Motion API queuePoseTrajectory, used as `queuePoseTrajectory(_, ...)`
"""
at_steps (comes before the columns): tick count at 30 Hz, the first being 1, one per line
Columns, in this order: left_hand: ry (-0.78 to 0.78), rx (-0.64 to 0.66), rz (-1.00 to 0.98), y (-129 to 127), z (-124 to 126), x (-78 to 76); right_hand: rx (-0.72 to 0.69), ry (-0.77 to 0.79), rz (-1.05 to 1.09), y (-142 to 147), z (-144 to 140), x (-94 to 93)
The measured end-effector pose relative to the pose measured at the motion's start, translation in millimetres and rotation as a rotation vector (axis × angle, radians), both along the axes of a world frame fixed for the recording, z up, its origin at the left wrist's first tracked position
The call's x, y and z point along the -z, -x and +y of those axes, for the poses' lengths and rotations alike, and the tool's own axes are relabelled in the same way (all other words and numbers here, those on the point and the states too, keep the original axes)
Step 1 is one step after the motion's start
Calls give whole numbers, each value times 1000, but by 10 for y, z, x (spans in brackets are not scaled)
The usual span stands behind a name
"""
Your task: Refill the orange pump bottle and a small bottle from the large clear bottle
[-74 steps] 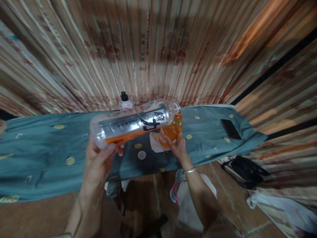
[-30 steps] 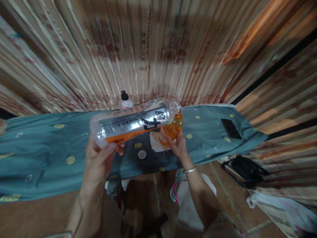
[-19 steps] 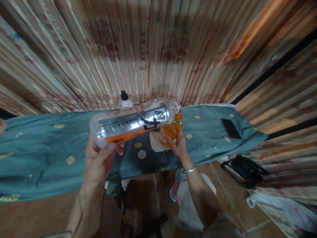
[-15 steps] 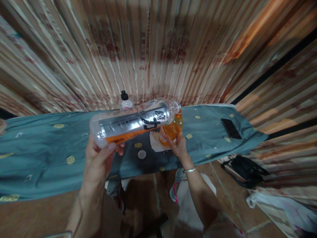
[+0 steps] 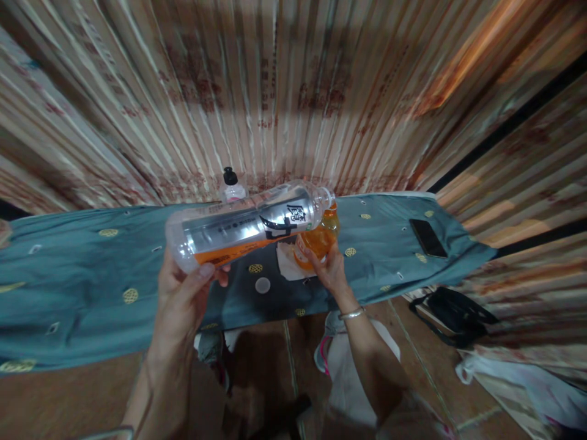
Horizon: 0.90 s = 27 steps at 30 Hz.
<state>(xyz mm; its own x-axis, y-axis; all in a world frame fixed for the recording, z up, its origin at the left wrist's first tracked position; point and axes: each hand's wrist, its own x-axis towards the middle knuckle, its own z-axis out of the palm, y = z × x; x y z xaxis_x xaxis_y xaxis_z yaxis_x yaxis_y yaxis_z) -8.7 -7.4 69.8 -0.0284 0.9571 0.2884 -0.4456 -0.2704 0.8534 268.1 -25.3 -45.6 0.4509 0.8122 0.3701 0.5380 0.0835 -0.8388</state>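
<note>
- A large clear plastic bottle [image 5: 243, 227] is held above a teal cloth-covered table [image 5: 82, 275].
- Under its neck, a small orange plastic bottle [image 5: 321, 237] is held.
- A round whitish disc [image 5: 263, 285] is laid front-left of a flat pale napkin [image 5: 286, 266].
- A black-topped bottle [image 5: 234, 192] is set behind; a black rectangular phone [image 5: 428, 238] is laid far right.

Clear silver-labelled bottle [image 5: 247, 226], nearly horizontal, mouth at the top of an orange bottle [image 5: 324, 236].
</note>
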Motion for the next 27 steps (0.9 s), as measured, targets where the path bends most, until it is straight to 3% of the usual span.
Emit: queuePoseTrajectory(27,24,-10,8,1,-11,-23,3,3,-36,-29,3,39)
